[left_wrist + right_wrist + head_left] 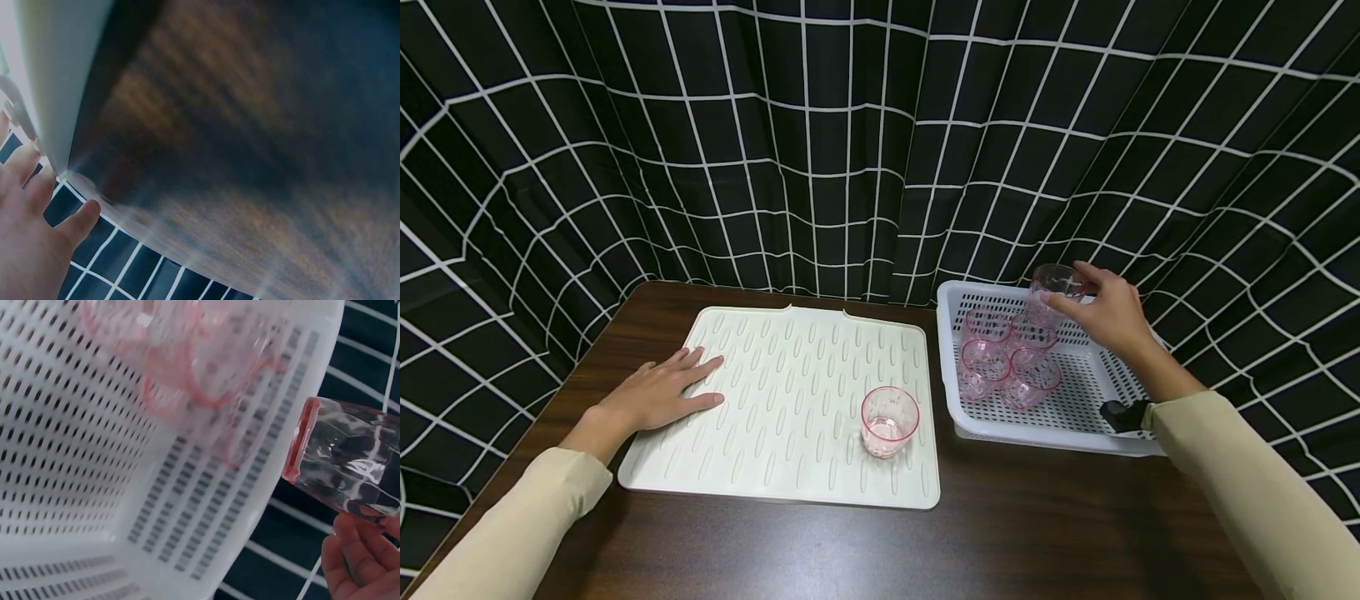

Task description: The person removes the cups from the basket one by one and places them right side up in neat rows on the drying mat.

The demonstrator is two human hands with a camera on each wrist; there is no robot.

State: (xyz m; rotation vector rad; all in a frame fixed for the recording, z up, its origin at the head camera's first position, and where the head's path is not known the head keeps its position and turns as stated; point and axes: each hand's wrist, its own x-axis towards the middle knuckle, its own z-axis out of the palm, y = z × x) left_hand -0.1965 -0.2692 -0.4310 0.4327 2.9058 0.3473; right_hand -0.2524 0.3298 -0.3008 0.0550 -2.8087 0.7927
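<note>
My left hand (655, 396) lies with spread fingers on the left side of a white drying mat (775, 392). A pink-tinted clear drinking glass (889, 423) stands near the mat's right edge, rim up. At the back of a white basket (950, 375), my right hand (1108, 315) grips another such glass (1058, 282) between thumb and fingers, above the other glasses. In the right wrist view this held glass (344, 459) is beyond the basket's rim. Several pink-rimmed glasses (985, 360) stand together in the basket's left part.
A dark brown wooden table (760, 550) carries the mat and the basket side by side. Behind and around it hangs a black curtain (820, 150) with a white grid. The basket's raised rim surrounds the glasses. A black strap device (1123, 415) sits on the right wrist.
</note>
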